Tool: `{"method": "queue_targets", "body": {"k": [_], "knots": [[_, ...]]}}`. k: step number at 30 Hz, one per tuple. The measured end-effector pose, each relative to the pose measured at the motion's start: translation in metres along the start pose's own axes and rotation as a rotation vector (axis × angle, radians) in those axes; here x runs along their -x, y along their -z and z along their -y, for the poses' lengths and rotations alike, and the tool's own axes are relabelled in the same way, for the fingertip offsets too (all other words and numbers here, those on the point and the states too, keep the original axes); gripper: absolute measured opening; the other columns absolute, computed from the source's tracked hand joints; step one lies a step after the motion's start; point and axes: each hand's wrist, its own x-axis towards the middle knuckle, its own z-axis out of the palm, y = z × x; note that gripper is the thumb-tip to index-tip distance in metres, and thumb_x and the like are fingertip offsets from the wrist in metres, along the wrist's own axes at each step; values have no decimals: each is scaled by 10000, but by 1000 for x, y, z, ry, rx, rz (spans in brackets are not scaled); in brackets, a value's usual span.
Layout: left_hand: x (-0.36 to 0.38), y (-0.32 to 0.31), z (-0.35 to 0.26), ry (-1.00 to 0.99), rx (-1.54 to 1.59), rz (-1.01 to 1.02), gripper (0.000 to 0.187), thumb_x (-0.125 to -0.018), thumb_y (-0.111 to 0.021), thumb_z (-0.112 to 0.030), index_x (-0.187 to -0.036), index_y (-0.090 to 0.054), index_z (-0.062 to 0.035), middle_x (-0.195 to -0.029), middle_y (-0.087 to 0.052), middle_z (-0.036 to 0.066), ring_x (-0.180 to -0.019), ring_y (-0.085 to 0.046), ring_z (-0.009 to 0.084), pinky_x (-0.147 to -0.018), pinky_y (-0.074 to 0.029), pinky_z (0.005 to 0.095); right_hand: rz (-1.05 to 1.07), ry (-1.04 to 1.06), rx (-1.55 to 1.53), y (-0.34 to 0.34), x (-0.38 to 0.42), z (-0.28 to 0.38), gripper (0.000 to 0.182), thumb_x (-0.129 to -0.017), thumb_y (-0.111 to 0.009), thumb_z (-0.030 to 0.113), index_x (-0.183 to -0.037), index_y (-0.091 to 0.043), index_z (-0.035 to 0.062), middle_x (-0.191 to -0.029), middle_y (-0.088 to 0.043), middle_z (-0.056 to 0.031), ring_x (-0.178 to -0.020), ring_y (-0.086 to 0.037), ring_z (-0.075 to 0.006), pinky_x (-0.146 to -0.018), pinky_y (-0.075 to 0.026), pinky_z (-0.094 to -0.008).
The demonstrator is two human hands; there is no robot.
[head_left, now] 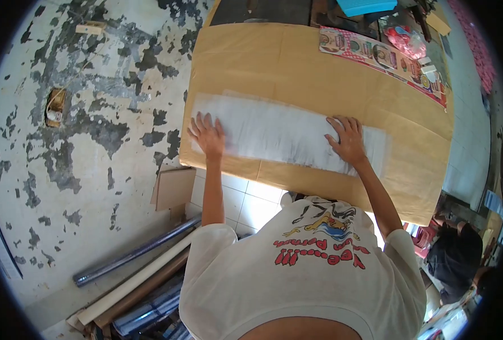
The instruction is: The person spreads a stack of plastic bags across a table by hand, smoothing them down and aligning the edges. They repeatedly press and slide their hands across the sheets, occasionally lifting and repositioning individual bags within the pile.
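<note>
A long white translucent sheet lies flat across the brown-paper-covered table, with greyish streaks along its middle. My left hand rests on its left end, fingers spread and pointing away from me. Toward the right end, my right hand lies on the sheet with its fingers apart, the fingertips close to the far edge. Neither hand grips anything; both palms face down.
A printed strip with food pictures lies at the far right, beside a pink plastic bag and a blue basket. A peeling wall borders the left. Several long rolls lie on the floor near a cardboard piece.
</note>
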Motion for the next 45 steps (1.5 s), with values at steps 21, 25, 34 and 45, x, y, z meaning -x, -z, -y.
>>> {"method": "queue_targets", "body": {"k": [21, 25, 34, 45], "knots": [[-47, 36, -29, -615, 243, 471, 1099, -603, -776, -697, -1446, -425, -85, -1499, -383, 182, -1426, -298, 370, -1188, -180, 566, 3, -23, 49, -7, 4, -1, 516, -855, -671, 323, -1332, -562, 160, -1292, -548, -93, -1222, -456, -319, -1085, -320, -468], [-18, 60, -31, -802, 288, 644, 1381, -406, -835, -733, -1514, -314, -96, -1586, -204, 238, -1475, -152, 438, -1181, -48, 638, -10, -16, 63, -8, 5, -2, 522, -851, -678, 333, -1333, -562, 169, -1297, -548, -90, -1226, -452, -316, -1087, -317, -475], [-12, 78, -61, -665, 172, 567, 1123, -519, -832, -635, -1440, -442, -125, -1493, -368, 197, -1405, -302, 414, -1129, -142, 675, 43, -49, -10, -8, 8, -8, 494, -884, -652, 387, -1328, -573, 184, -1332, -545, -74, -1288, -424, -306, -1125, -276, -491], [88, 13, -266, -635, 455, 238, 475, -920, -598, -304, -1361, -519, -146, -1330, -501, 132, -1281, -446, 313, -1066, -268, 606, -113, 34, -86, -11, 31, -55, 492, -910, -629, 289, -1348, -527, 90, -1377, -534, -129, -1303, -448, -334, -1102, -301, -527]]}}
